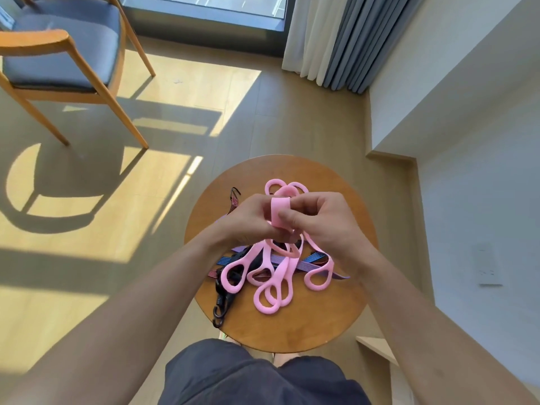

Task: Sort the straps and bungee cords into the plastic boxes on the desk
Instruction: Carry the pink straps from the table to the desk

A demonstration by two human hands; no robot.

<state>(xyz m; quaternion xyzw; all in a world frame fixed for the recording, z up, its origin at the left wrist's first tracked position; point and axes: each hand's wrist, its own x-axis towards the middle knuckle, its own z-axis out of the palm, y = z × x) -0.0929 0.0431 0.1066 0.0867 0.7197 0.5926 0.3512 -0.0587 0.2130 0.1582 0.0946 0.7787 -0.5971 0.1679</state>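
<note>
Now left hand grips pink straps above round table; right hand pinches wrapping band. Keep wrap snug, dangling loops gathered (boxes out of view). Bungee cords lie underneath.

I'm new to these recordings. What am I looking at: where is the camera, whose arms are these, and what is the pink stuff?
There is no machine: a person works with bare hands. The one camera sits on their head, looking down, so the arms reach in from below. The left hand and right hand both hold a bundle of pink straps over a round table; the right thumb and fingers pinch a wide pink band at its top. Under the bundle lie striped bungee cords and a black hook. No plastic boxes are in view.
</note>
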